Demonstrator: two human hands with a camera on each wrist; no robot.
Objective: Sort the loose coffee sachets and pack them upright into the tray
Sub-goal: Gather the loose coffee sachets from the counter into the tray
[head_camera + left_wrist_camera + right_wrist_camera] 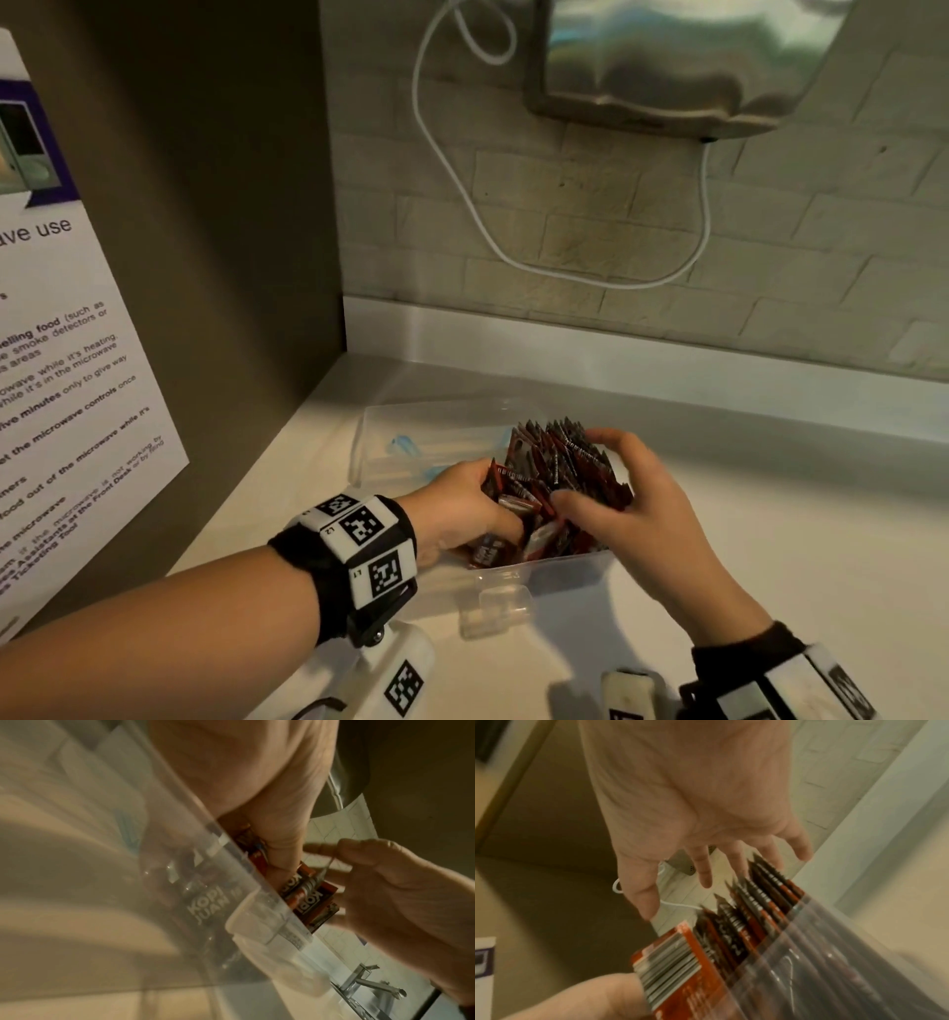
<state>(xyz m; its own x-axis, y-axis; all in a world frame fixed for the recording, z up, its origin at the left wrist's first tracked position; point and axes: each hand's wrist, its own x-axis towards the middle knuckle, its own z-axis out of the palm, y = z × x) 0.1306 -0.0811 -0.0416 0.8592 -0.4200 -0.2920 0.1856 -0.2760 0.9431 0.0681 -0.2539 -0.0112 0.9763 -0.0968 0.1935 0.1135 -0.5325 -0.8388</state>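
A clear plastic tray (390, 426) sits on the white counter. Red and dark coffee sachets (570, 462) stand packed upright in its right part. My left hand (482, 488) reaches into the tray from the near left and grips a bundle of sachets (670, 953) against the row. In the left wrist view its fingers (277, 841) curl round the sachets (308, 898). My right hand (642, 493) arches over the row. In the right wrist view its fingers (706, 874) are spread and nearly straight over the sachet tops (757, 912). The tray's left part shows no sachets.
A clip-on latch (495, 606) sticks out of the tray's near wall. A dark side panel with a printed notice (77, 360) stands close on the left. On the brick wall behind hang a white cable (513, 246) and a metal unit (683, 61). A tap (372, 983) stands to the right.
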